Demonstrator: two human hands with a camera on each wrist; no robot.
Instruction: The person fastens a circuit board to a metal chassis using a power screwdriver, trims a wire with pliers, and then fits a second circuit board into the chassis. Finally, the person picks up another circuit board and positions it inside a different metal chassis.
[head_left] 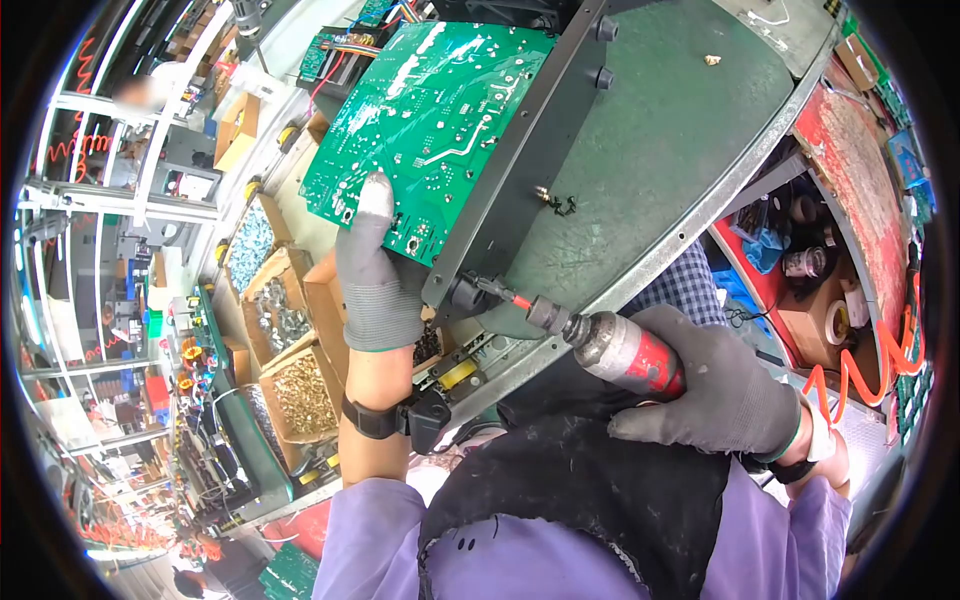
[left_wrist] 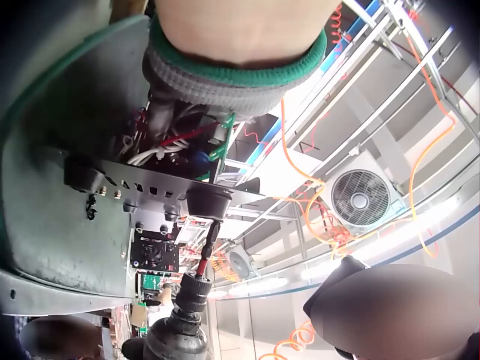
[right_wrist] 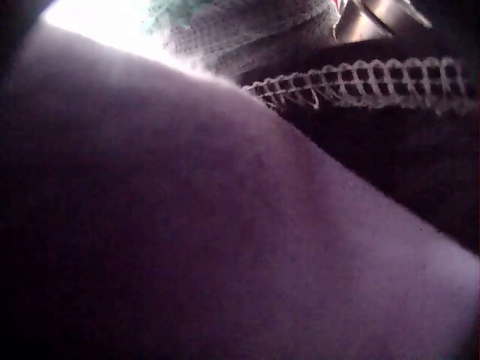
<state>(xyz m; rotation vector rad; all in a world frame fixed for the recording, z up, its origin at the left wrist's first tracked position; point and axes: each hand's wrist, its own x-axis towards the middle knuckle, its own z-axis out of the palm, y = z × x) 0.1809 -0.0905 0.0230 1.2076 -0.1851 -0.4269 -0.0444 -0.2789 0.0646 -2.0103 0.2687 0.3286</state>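
In the head view, a green circuit board (head_left: 430, 110) is fixed along a black metal chassis (head_left: 520, 150) with round rubber feet. My gloved left hand (head_left: 378, 265) grips the chassis and board at the near corner, thumb on the board; its other fingers are hidden. My gloved right hand (head_left: 715, 385) holds a red and silver power screwdriver (head_left: 625, 352), its bit at the foot (head_left: 468, 295) on the chassis corner. The left wrist view shows the driver (left_wrist: 184, 315) meeting a foot (left_wrist: 208, 204) from below. Purple cloth (right_wrist: 187, 195) fills most of the right wrist view.
Several dark screws (head_left: 560, 204) lie on the green bench top (head_left: 650, 130). Cardboard boxes of small parts (head_left: 305, 395) stand at the left. An orange coiled hose (head_left: 860, 385) hangs at the right, beside a red-edged shelf holding tape and bags.
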